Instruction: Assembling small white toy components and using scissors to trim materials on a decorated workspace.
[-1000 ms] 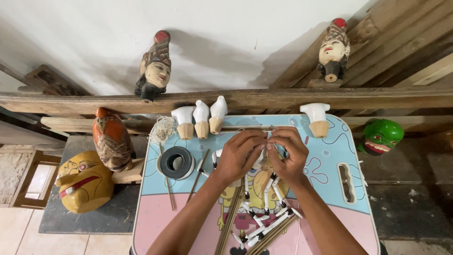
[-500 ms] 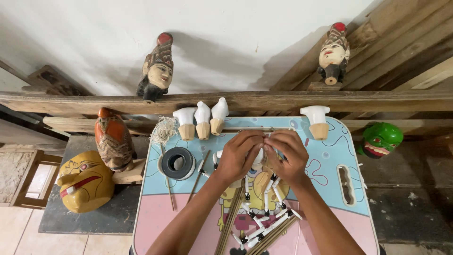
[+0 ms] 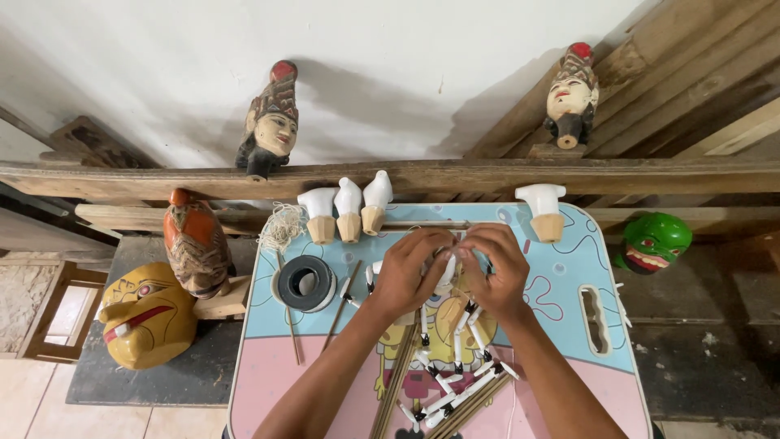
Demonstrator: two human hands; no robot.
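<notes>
Both my hands meet over the middle of a small blue and pink table (image 3: 569,284). My left hand (image 3: 410,272) and my right hand (image 3: 496,268) pinch a small white piece (image 3: 446,272) between their fingertips; most of it is hidden by the fingers. Below the hands lie several thin white puppet limbs with black joints (image 3: 455,382) and a bundle of thin wooden sticks (image 3: 398,382).
Three white and wood unpainted puppet heads (image 3: 349,213) and a fourth (image 3: 543,210) stand at the table's far edge. A black tape roll (image 3: 306,283) and a tangle of string (image 3: 282,225) lie left. Painted masks (image 3: 146,313) (image 3: 654,241) and carved heads (image 3: 272,122) (image 3: 569,93) surround the table.
The hands have stayed together over the same spot, with only small finger movements on the white piece.
</notes>
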